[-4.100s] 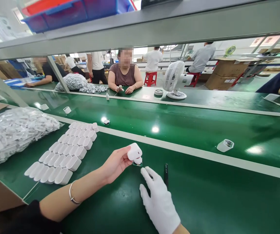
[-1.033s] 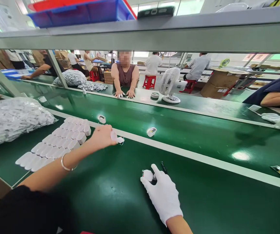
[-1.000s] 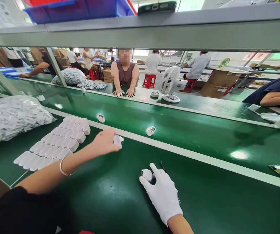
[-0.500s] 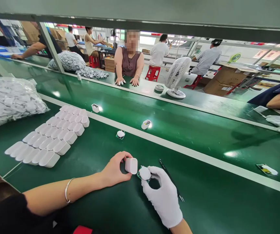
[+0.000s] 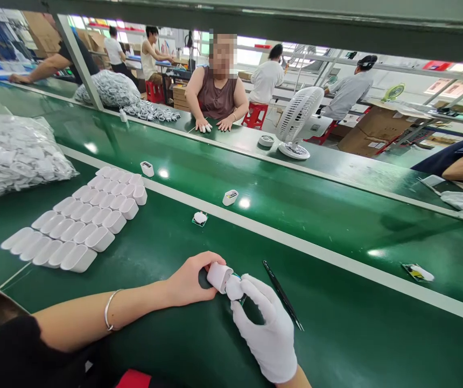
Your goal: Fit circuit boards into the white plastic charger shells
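Note:
My bare left hand (image 5: pixel 194 280) grips a white plastic housing (image 5: pixel 217 276) between thumb and fingers, its open end facing right. In a white glove, my right hand (image 5: pixel 264 323) pinches a green circuit board with a round white pad (image 5: pixel 234 288). The board's left edge meets the mouth of the housing; how far it sits inside cannot be seen. Black tweezers (image 5: pixel 282 293) lie on the green surface right of my gloved hand. Another circuit board with a white pad (image 5: pixel 200 217) lies beyond my hands.
Rows of white housings (image 5: pixel 82 215) stand at left, beside a clear bag of white parts (image 5: pixel 17 156). On the belt past the white strip (image 5: pixel 296 243) are two filled housings (image 5: pixel 230 197) and a board (image 5: pixel 417 272). A person sits opposite, near a fan (image 5: pixel 298 124).
The housing in my left hand has tilted, and the board in my right hand has moved left against its opening. Things on the belt have shifted left.

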